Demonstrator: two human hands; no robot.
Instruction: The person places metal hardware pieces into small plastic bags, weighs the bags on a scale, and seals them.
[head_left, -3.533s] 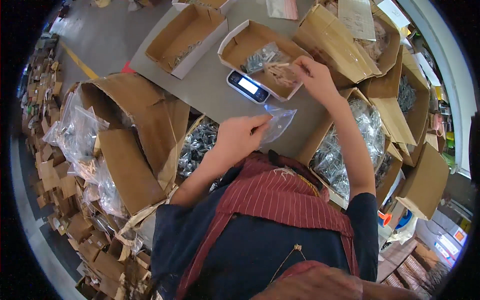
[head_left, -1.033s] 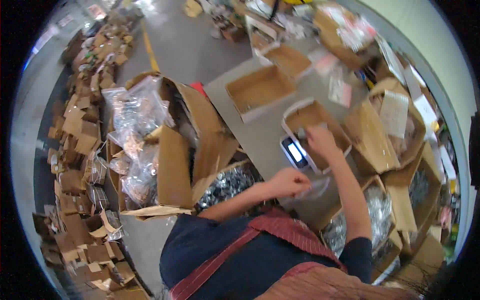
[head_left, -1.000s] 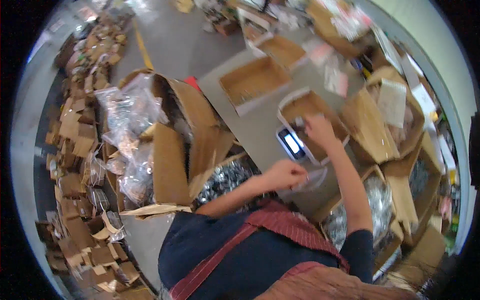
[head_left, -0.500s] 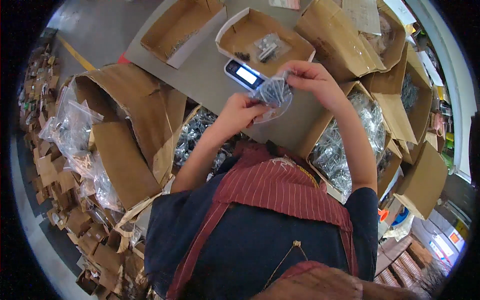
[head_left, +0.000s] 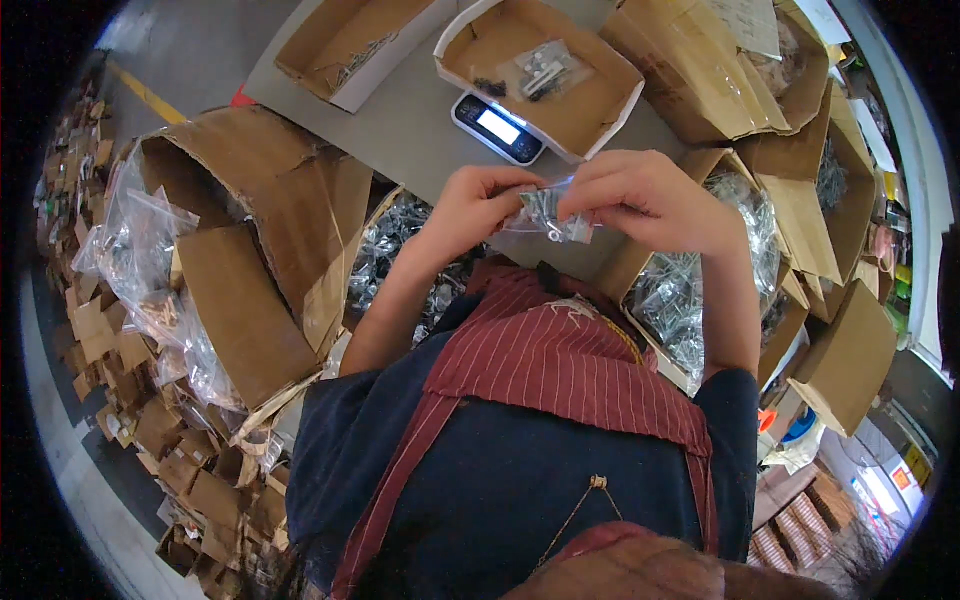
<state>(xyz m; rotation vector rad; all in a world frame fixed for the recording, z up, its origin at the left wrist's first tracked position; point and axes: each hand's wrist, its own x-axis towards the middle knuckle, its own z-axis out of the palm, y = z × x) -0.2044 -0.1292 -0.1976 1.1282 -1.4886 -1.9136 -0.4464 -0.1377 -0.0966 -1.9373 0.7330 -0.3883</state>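
Observation:
Between my hands hangs a small clear plastic bag (head_left: 549, 219) with metal hardware pieces in it. My left hand (head_left: 478, 212) pinches its left edge, and the fingers of my right hand (head_left: 640, 198) close on its upper right part. The exact kind of the pieces is too small to tell. Just beyond my hands a small digital scale (head_left: 498, 129) with a lit screen lies on the grey table (head_left: 400, 140). An open cardboard tray (head_left: 610, 110) stands against the scale, holding a clear bag of metal parts (head_left: 545, 72) and a few small dark pieces (head_left: 490, 87).
A second cardboard tray (head_left: 318, 58) with loose screws sits at the far left. Boxes of bagged hardware flank me: one box (head_left: 410, 265) under my left forearm, another (head_left: 690, 290) by my right. A large carton (head_left: 245, 320) with plastic bags stands left; more cartons (head_left: 690, 70) stack at right.
The small bag has come nearer to me and lower, away from the scale. My right hand has moved down and turned over the bag's top; its contents now hang at the bottom.

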